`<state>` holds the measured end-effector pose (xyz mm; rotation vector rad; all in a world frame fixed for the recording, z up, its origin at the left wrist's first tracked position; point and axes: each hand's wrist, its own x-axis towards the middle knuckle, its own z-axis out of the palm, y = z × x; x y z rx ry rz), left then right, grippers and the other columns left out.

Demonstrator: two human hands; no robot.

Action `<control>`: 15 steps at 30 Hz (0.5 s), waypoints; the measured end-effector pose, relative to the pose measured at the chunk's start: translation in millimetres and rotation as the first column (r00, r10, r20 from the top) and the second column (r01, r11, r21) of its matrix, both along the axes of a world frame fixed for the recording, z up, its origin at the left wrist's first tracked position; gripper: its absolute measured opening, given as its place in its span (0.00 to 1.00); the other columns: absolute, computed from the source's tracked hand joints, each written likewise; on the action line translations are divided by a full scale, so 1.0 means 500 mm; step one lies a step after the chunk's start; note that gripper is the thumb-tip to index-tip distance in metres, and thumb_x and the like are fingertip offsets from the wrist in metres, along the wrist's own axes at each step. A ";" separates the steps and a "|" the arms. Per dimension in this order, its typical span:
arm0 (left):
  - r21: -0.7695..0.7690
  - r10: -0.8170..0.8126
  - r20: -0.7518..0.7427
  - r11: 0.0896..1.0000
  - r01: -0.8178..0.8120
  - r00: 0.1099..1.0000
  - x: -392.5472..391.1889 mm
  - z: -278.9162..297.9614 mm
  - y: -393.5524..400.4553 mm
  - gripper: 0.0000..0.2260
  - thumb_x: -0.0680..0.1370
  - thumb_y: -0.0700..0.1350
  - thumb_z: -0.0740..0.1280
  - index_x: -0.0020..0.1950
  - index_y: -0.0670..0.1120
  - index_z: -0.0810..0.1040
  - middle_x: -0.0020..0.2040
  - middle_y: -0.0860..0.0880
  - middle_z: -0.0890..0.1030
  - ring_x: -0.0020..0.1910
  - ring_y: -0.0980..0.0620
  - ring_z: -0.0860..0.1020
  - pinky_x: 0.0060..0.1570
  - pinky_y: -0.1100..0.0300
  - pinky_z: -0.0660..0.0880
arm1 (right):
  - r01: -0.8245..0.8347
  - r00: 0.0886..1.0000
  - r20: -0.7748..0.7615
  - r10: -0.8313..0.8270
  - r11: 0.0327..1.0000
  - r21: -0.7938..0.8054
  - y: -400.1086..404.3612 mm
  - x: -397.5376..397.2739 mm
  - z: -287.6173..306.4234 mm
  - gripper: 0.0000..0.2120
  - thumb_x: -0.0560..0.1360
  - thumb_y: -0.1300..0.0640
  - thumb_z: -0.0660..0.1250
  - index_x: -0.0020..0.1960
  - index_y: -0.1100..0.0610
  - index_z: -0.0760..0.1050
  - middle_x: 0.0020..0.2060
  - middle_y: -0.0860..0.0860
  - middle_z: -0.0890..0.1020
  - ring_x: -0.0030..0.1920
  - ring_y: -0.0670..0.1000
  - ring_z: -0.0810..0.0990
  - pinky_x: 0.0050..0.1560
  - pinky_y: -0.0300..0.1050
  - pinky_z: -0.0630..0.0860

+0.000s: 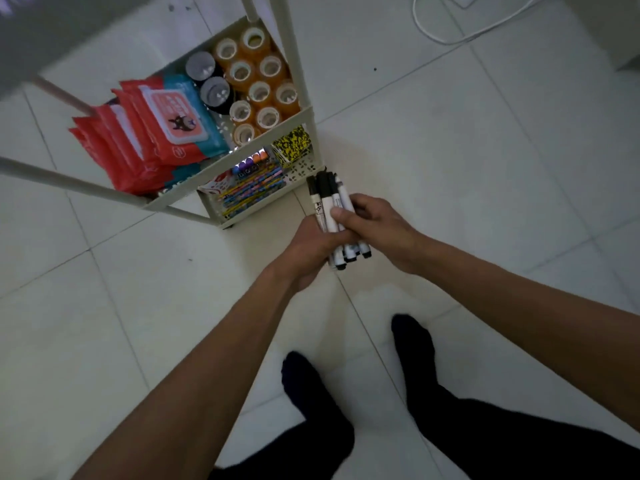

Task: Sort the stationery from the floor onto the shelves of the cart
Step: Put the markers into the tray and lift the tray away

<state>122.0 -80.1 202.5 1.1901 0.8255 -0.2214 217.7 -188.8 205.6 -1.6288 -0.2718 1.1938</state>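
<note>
A bundle of white markers (pixel 332 216) with black caps is held just in front of the cart (pixel 308 116), near its lower corner. Their long axis runs away from the person, the far caps pointing toward the cart and tilted slightly left. The left hand (pixel 311 247) curls around the bundle from below and the side. The right hand (pixel 374 223) wraps its fingers over the top, thumb across the barrels. Both forearms reach forward and meet at the bundle. The cart's shelves hold tape rolls (pixel 256 81), red wipe packs (pixel 149 133) and coloured pens (pixel 252 192). Bare tiled floor (pixel 467 168) spreads to the right of the cart.
</note>
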 end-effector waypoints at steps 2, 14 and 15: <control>-0.053 -0.006 0.012 0.999 0.007 1.000 -0.026 0.084 -0.014 0.11 0.75 0.31 0.70 0.57 0.38 0.81 0.50 0.34 0.84 0.48 0.38 0.83 0.51 0.45 0.81 | -0.027 0.999 -0.023 0.026 1.000 -0.013 -0.014 -0.020 0.077 0.14 0.80 0.50 0.67 0.61 0.56 0.77 0.51 0.53 0.85 0.53 0.53 0.85 0.58 0.57 0.80; -0.394 0.105 0.006 0.914 -0.094 0.994 -0.108 0.650 -0.008 0.22 0.76 0.41 0.58 0.69 0.38 0.73 0.61 0.35 0.80 0.59 0.36 0.79 0.62 0.41 0.76 | -0.054 0.996 -0.081 0.049 0.997 -0.059 -0.007 -0.083 0.637 0.16 0.79 0.43 0.67 0.61 0.51 0.76 0.52 0.52 0.85 0.51 0.50 0.85 0.56 0.53 0.81; -0.412 0.128 -0.003 0.904 -0.118 0.992 -0.112 0.694 -0.001 0.23 0.76 0.42 0.57 0.70 0.39 0.73 0.64 0.34 0.79 0.61 0.34 0.78 0.65 0.39 0.74 | -0.055 0.995 -0.086 0.049 0.996 -0.066 -0.001 -0.088 0.682 0.17 0.78 0.42 0.67 0.61 0.51 0.76 0.52 0.51 0.84 0.52 0.50 0.85 0.56 0.54 0.81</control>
